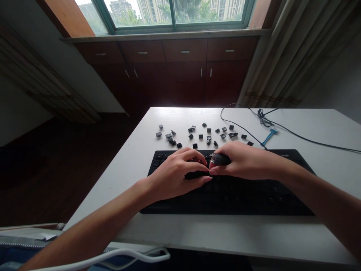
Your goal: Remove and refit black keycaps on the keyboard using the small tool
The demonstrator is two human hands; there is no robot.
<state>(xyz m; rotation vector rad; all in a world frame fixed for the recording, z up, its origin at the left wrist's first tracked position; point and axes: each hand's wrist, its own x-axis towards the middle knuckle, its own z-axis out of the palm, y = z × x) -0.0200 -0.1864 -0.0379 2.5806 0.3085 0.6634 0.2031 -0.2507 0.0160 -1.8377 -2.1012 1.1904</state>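
Note:
A black keyboard (234,203) lies across the front of the white table, under both hands. My right hand (242,160) is closed around a keycap puller (222,159) with a black handle and a shiny, thin tip pointing left. My left hand (180,169) is over the keyboard's left-middle part, fingers bent, with thumb and index fingertips drawn together beside the right fingertips. Whatever lies between those fingertips is too small to make out. Beyond the keyboard, several loose black keycaps (200,136) are scattered, some upside down.
A blue brush-like tool (269,137) lies behind the keyboard on the right. A black cable (304,139) runs over the white table (126,180), bundled near the back. White curved tubing (135,254) crosses the near left edge. Wooden cabinets (175,82) stand under the window.

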